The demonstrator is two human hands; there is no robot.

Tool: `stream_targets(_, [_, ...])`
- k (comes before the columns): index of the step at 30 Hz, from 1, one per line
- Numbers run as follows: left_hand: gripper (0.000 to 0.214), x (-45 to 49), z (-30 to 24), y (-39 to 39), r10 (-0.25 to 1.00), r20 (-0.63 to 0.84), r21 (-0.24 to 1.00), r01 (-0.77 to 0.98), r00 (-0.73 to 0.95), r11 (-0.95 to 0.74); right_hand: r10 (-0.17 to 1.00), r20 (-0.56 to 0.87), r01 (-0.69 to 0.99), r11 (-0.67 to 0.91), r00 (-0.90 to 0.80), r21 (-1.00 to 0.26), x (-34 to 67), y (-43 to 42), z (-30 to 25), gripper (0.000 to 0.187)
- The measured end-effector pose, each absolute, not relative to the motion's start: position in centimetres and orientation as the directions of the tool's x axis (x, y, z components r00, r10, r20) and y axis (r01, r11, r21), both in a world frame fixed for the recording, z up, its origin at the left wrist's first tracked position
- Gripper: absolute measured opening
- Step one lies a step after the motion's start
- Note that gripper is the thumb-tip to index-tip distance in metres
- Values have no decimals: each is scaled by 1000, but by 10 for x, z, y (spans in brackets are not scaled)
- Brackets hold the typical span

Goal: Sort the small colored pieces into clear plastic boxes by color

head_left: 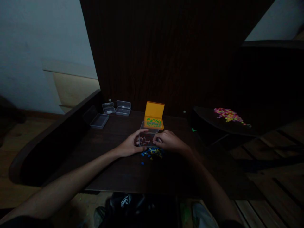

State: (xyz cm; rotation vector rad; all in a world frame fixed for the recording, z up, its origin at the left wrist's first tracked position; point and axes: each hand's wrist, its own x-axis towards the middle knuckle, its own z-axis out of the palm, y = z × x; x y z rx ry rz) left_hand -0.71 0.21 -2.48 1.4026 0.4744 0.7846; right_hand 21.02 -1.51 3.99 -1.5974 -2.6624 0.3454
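Near the middle of the dark table, my left hand [129, 145] grips a small clear plastic box [148, 146] by its left side, thumb in front and fingers behind. The lid stands up at the back, and a few small pale pinkish pieces [144, 140] lie inside. My right hand [168, 141] is at the box's right end, fingertips pinched together over the inside; what they hold, if anything, is hidden. Just in front of the box lies a pile of small blue and yellow pieces [155, 153]. Behind it, an orange box [154, 109] with its lid up holds small green pieces [153, 122].
Clear plastic boxes stand at the back left: a small one [108, 108], an open-lidded one [123, 108] and another [99, 121]. A dark raised side [54, 139] bounds the table's left. Pink and yellow pieces [229, 115] are heaped on a surface at right.
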Motion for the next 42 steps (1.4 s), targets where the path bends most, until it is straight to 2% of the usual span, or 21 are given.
stream_targets(5, [71, -7, -24, 1, 724, 132, 980, -199, 677, 7, 879, -122, 886, 448, -461, -122, 208, -17, 43, 21])
stream_targets(11, [72, -6, -23, -1, 724, 122, 981, -195, 679, 17, 875, -119, 880, 450, -468, -156, 209, -20, 46, 22])
stream_targets(18, [73, -8, -23, 2, 729, 123, 976, -216, 673, 35, 901, 116, 794, 424, -418, -435, 231, -20, 47, 21])
stream_targets(22, [70, -9, -22, 4, 745, 169, 966, -258, 645, 4, 917, 257, 638, 397, -305, -660, 241, -19, 32, 24])
stream_targets(25, [66, -11, -20, 4, 733, 194, 961, -277, 651, -8, 922, 265, 411, 366, -282, -835, 244, -21, 15, 45])
stream_targets(28, [63, -11, -19, 3, 736, 206, 960, -280, 645, -23, 918, 255, 246, 334, -302, -910, 243, -25, 0, 71])
stream_targets(33, [59, -12, -17, 0, 723, 256, 956, -278, 641, -91, 907, 239, 249, 334, -347, -909, 235, -31, -19, 92])
stream_targets(42, [62, -11, -15, 0, 755, 278, 950, -286, 594, -125, 934, 247, 224, 307, -257, -925, 228, -28, -20, 96])
